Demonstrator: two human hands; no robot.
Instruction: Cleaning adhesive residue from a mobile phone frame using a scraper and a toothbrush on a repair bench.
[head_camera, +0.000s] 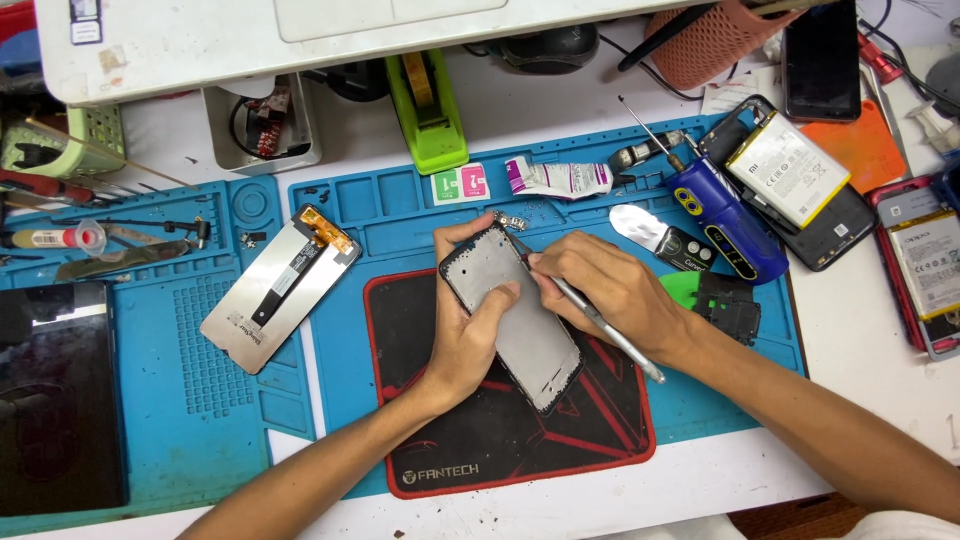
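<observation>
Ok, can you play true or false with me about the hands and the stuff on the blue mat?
1. The left hand holds a phone frame. True.
2. The right hand holds a pair of scissors. False: it holds a thin metal tool, its tip at the frame's upper edge.
3. A loose screen panel lies on the blue mat, to the left of the hands. True.
4. The green tape dispenser sits on the black and red pad. False: it stands farther back, at the mat's far edge.
5. A blue phone back lies to the right of the hands. True.
</observation>
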